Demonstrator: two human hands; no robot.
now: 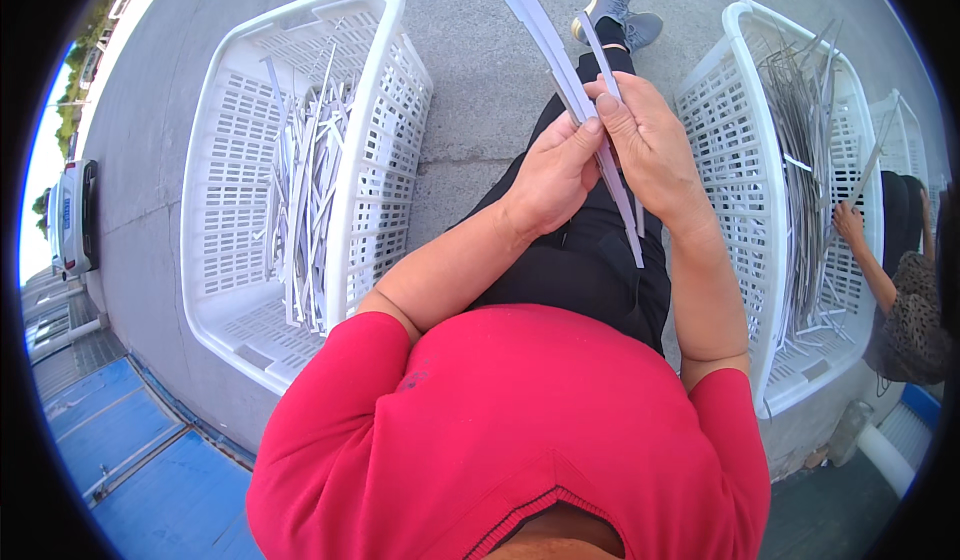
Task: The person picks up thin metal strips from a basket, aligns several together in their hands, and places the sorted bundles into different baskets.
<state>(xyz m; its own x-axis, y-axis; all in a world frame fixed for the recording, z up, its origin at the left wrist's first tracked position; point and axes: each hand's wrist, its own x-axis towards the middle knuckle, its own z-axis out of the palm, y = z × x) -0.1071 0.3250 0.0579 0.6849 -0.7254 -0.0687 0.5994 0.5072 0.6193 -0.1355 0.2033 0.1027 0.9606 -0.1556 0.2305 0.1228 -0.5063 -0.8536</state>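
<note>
Several long, thin grey strips (548, 42) are held together over my lap. My left hand (556, 172) is closed around their middle, thumb on top. Close beside it, my right hand (650, 148) pinches a shorter grey strip (601, 48), with its thumb near the left thumb. The strips' lower ends stick out below both hands, over my dark trousers. On my left stands a white plastic basket (376, 175) with a heap of pale strips (315, 190) in it. Another white basket (728, 155) on my right holds a dense bundle of long grey strips (800, 160).
Beyond the right basket, another person's hand (849, 224) reaches at its far side, near a thin strip. A further white basket (893, 125) stands behind. My outstretched shoes (612, 5) rest on grey concrete (490, 70). A parked car (75, 218) and blue panels (165, 480) lie at the left.
</note>
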